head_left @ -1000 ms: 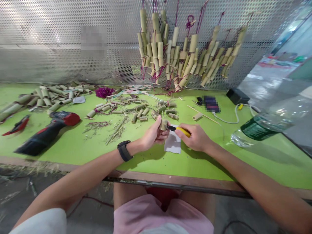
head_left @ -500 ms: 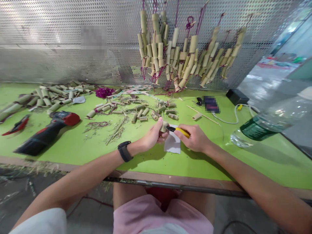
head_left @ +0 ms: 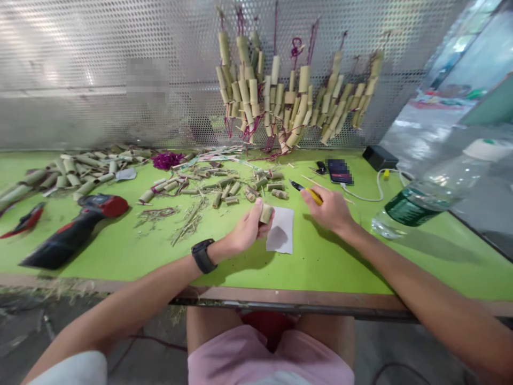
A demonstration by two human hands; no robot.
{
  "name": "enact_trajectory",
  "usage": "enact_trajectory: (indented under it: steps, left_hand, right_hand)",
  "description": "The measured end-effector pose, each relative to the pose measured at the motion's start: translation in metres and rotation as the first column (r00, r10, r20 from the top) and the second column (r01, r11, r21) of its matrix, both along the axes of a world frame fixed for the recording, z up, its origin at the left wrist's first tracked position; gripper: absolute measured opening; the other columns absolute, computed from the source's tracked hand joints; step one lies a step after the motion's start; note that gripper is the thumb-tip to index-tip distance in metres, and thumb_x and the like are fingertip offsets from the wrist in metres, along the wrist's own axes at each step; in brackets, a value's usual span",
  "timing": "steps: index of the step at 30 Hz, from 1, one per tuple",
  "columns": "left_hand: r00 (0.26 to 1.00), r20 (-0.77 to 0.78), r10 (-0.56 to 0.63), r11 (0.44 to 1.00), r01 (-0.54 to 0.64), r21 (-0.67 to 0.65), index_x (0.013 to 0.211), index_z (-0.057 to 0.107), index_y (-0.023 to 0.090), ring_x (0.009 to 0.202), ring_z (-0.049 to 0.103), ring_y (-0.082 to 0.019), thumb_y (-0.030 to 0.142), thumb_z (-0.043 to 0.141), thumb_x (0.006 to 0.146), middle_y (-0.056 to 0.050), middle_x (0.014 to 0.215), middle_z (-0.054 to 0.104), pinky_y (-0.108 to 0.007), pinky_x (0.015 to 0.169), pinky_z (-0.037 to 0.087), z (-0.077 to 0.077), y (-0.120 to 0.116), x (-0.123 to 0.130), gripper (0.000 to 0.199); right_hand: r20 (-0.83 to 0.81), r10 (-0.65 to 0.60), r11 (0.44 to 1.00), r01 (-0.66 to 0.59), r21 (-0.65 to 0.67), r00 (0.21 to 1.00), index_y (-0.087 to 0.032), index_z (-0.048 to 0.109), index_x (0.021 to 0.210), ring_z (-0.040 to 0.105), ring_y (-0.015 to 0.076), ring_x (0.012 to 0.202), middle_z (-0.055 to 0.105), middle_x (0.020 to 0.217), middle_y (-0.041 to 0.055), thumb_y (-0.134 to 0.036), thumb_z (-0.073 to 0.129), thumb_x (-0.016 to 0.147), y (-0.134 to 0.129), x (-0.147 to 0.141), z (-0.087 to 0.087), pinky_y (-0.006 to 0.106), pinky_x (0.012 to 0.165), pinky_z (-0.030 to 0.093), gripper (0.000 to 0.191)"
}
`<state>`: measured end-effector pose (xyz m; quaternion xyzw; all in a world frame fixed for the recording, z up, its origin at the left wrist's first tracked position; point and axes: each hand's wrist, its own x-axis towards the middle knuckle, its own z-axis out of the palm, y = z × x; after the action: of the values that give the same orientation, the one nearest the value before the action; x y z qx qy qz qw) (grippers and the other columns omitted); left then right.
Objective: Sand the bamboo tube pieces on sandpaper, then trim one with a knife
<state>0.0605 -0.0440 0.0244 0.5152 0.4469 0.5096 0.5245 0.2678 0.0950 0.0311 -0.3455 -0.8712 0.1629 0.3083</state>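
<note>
My left hand (head_left: 249, 227) is closed round a short bamboo piece (head_left: 266, 214), with the thumb along its upper left side. To the right, my right hand (head_left: 329, 208) grips a yellow-handled utility knife (head_left: 315, 196). Its dark blade end points up and to the left, apart from the bamboo. Between the hands a white slip of paper (head_left: 284, 235) lies flat on the green tabletop (head_left: 236, 267). Short cut bamboo pieces (head_left: 276, 187) lie just beyond my left hand.
A cordless drill (head_left: 80, 227), red-handled pruners (head_left: 24, 220) and a bamboo pile (head_left: 76, 170) lie left. Purple string (head_left: 167, 160) lies at the back. Bamboo strings (head_left: 294, 107) hang on the perforated metal panel (head_left: 176, 107). A phone (head_left: 340, 171) and water bottle (head_left: 420, 200) are right.
My right hand has drawn the utility knife away from the bamboo, up and to the right. My left hand still holds the bamboo piece, slightly lower in view. The view has shifted a little.
</note>
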Motion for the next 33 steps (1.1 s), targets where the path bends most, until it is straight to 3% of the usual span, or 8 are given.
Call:
enact_trajectory:
  steps: [4, 9, 14, 18, 22, 24, 28, 33]
  left_hand:
    - [0.993, 0.052, 0.107, 0.992, -0.103, -0.075, 0.077, 0.044, 0.024, 0.048, 0.018, -0.01, 0.082, 0.037, 0.102, 0.008, 0.062, 0.023, -0.022, 0.042, 0.018, 0.0, 0.006, -0.002, 0.063]
    - [0.977, 0.093, 0.194, 0.961, -0.169, -0.221, 0.083, 0.044, 0.024, 0.046, 0.017, -0.01, 0.074, 0.028, 0.108, 0.009, 0.058, 0.021, -0.019, 0.042, 0.016, 0.003, 0.007, 0.002, 0.058]
    - [0.986, 0.046, 0.158, 0.973, -0.148, -0.176, 0.082, 0.044, 0.024, 0.046, 0.016, -0.01, 0.076, 0.026, 0.107, 0.01, 0.055, 0.019, -0.018, 0.043, 0.018, 0.003, 0.006, 0.002, 0.06]
    - [0.991, 0.008, 0.132, 0.98, -0.13, -0.151, 0.081, 0.043, 0.024, 0.047, 0.015, -0.01, 0.084, 0.033, 0.101, 0.01, 0.058, 0.018, -0.019, 0.043, 0.017, 0.004, 0.003, 0.001, 0.064]
    - [1.0, -0.01, -0.001, 0.995, 0.0, -0.096, 0.074, 0.04, 0.024, 0.05, 0.016, -0.009, 0.088, 0.036, 0.098, 0.009, 0.061, 0.021, -0.021, 0.045, 0.017, 0.006, -0.003, 0.003, 0.069]
    - [0.999, -0.013, -0.042, 0.997, 0.041, -0.065, 0.074, 0.04, 0.024, 0.05, 0.016, -0.009, 0.087, 0.034, 0.099, 0.008, 0.062, 0.022, -0.022, 0.045, 0.017, 0.004, -0.003, 0.002, 0.069]
    - [0.997, 0.007, 0.072, 0.993, -0.071, -0.099, 0.079, 0.045, 0.023, 0.049, 0.017, -0.01, 0.082, 0.037, 0.102, 0.008, 0.063, 0.023, -0.022, 0.044, 0.017, -0.001, 0.004, -0.004, 0.064]
    - [0.988, 0.068, 0.142, 0.978, -0.129, -0.165, 0.078, 0.044, 0.024, 0.047, 0.015, -0.011, 0.075, 0.029, 0.107, 0.008, 0.059, 0.018, -0.021, 0.042, 0.018, 0.001, 0.007, -0.003, 0.06]
  right_hand:
    - [0.008, 0.185, 0.982, -0.184, -0.042, 0.983, -0.024, 0.055, 0.074, 0.04, 0.0132, 0.044, 0.049, 0.055, -0.0012, -0.071, 0.036, 0.104, -0.026, -0.008, 0.005, 0.031, 0.046, 0.024, 0.059]
    - [0.101, 0.243, 0.97, -0.239, -0.05, 0.965, -0.022, 0.058, 0.076, 0.047, 0.0134, 0.051, 0.057, 0.06, 0.0001, -0.058, 0.047, 0.103, -0.052, -0.016, 0.005, 0.029, 0.054, 0.027, 0.047]
    - [0.135, 0.279, 0.959, -0.267, -0.098, 0.951, -0.021, 0.067, 0.081, 0.049, 0.0133, 0.05, 0.064, 0.062, 0.0016, -0.058, 0.047, 0.103, -0.053, -0.014, 0.006, 0.029, 0.055, 0.027, 0.047]
    - [0.141, 0.243, 0.97, -0.243, -0.018, 0.96, -0.021, 0.069, 0.081, 0.051, 0.0151, 0.051, 0.066, 0.063, 0.0032, -0.062, 0.048, 0.103, -0.048, -0.013, 0.003, 0.03, 0.054, 0.028, 0.05]
    - [0.082, 0.144, 0.986, -0.137, -0.09, 0.986, -0.023, 0.06, 0.073, 0.041, 0.0142, 0.04, 0.056, 0.053, 0.001, -0.07, 0.039, 0.105, -0.025, -0.008, -0.002, 0.03, 0.044, 0.023, 0.061]
    - [0.042, 0.056, 0.996, -0.053, -0.066, 0.998, -0.024, 0.056, 0.072, 0.04, 0.0142, 0.039, 0.051, 0.051, -0.0001, -0.074, 0.038, 0.104, -0.015, -0.005, -0.001, 0.031, 0.042, 0.023, 0.062]
    - [0.001, 0.096, 0.995, -0.096, -0.009, 0.995, -0.023, 0.056, 0.075, 0.041, 0.0133, 0.043, 0.052, 0.056, -0.0002, -0.072, 0.036, 0.104, -0.023, -0.008, 0.002, 0.031, 0.045, 0.024, 0.061]
    - [0.128, 0.24, 0.971, -0.238, -0.034, 0.962, -0.022, 0.06, 0.076, 0.047, 0.0136, 0.05, 0.057, 0.06, 0.0006, -0.062, 0.044, 0.104, -0.048, -0.014, 0.003, 0.029, 0.054, 0.028, 0.051]
